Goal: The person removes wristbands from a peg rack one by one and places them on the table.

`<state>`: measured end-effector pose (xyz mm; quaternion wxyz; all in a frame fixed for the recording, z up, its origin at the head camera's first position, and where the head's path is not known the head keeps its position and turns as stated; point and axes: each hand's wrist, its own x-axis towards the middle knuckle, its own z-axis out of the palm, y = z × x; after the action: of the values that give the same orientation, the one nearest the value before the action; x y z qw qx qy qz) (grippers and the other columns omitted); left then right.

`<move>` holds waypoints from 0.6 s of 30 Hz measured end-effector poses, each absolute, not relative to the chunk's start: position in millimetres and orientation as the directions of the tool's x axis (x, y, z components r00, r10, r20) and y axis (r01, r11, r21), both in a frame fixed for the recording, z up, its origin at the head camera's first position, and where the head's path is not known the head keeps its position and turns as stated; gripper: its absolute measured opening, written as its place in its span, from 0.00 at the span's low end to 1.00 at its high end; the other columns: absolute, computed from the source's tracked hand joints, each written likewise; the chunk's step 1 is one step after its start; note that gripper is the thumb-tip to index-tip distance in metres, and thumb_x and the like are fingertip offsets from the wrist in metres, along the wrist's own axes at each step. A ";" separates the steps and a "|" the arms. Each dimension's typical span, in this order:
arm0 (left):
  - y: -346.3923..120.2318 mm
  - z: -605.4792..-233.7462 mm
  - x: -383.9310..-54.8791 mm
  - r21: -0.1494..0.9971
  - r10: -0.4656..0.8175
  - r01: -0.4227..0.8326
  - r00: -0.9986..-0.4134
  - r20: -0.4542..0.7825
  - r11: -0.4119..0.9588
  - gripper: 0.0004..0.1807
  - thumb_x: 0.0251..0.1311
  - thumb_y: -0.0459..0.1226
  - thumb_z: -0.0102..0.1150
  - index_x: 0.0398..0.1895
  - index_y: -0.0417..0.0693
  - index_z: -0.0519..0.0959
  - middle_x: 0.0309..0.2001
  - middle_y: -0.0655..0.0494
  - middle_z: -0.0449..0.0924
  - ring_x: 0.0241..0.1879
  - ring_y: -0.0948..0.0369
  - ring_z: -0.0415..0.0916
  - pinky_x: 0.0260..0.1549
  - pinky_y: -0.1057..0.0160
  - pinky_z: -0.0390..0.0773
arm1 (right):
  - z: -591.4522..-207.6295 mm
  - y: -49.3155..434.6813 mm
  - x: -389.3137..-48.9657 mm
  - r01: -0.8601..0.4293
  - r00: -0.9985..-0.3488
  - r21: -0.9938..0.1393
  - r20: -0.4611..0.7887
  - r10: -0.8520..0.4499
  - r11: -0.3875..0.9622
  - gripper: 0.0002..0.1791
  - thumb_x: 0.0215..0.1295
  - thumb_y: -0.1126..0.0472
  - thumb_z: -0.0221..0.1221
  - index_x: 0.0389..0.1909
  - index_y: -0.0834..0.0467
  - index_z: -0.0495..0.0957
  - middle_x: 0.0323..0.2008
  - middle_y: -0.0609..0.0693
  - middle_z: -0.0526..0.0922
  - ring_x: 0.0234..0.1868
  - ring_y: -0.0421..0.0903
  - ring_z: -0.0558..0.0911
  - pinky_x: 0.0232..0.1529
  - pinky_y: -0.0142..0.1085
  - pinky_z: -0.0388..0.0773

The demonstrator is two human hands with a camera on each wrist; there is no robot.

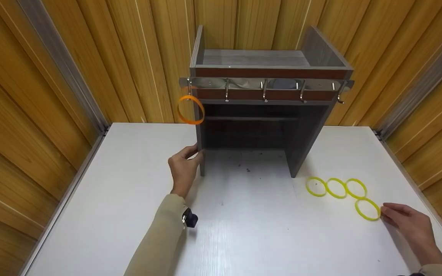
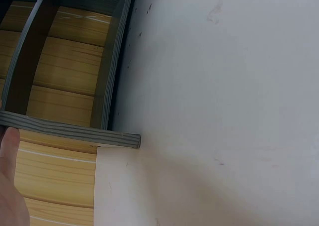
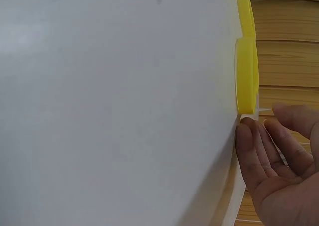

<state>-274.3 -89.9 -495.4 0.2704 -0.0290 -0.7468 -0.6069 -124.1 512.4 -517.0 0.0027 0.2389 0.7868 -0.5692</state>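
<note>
A grey wooden desk shelf (image 1: 308,134) stands on the white table, with a metal hook strip (image 1: 244,83) across its front. My left hand (image 1: 182,168) grips the lower front edge of its left side panel (image 2: 70,129), thumb on the near side. From the leftmost hook hangs an orange ring (image 1: 195,122). At the right, my right hand (image 1: 411,224) has its fingertips right at the outer edge of the nearest yellow ring (image 1: 370,219); the right wrist view shows thumb and fingers apart, the yellow ring (image 3: 244,76) just beyond them.
Further yellow rings (image 1: 338,197) lie flat in a row beside the nearest one, right of the shelf. Wood-patterned walls (image 1: 148,57) enclose the table (image 1: 244,237) at the back and sides. Small dark specks are scattered under the shelf.
</note>
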 end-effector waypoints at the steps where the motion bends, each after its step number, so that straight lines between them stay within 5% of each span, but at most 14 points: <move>1: -89.9 -495.3 -274.3 0.892 -0.285 0.371 -0.853 0.438 0.260 0.12 0.59 0.26 0.76 0.46 0.40 0.91 0.42 0.51 0.92 0.46 0.54 0.90 0.42 0.63 0.88 | -515.7 511.5 -124.3 0.375 -0.885 -0.895 -0.269 0.380 0.242 0.15 0.71 0.56 0.71 0.51 0.61 0.86 0.36 0.31 0.86 0.38 0.31 0.87 0.45 0.29 0.86; 12: -89.5 -494.3 -274.1 0.890 -0.284 0.365 -0.853 0.437 0.272 0.11 0.59 0.26 0.75 0.45 0.40 0.91 0.42 0.49 0.91 0.46 0.53 0.90 0.43 0.61 0.88 | -487.8 488.0 -132.1 0.177 -0.945 -0.943 -0.084 0.316 0.282 0.08 0.72 0.58 0.70 0.49 0.49 0.89 0.39 0.34 0.90 0.39 0.31 0.89 0.43 0.22 0.82; 18: -89.2 -495.3 -274.6 0.891 -0.285 0.366 -0.853 0.437 0.268 0.11 0.59 0.26 0.75 0.45 0.40 0.91 0.42 0.49 0.91 0.46 0.52 0.90 0.44 0.61 0.88 | -465.8 466.9 -140.5 0.027 -0.962 -0.980 0.029 0.271 0.199 0.09 0.72 0.64 0.69 0.50 0.52 0.89 0.41 0.37 0.91 0.38 0.34 0.90 0.46 0.18 0.79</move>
<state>-274.6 -89.2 -495.3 0.2696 -0.0271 -0.7492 -0.6044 -140.5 466.9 -465.8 -0.0978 0.0970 0.7680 -0.6255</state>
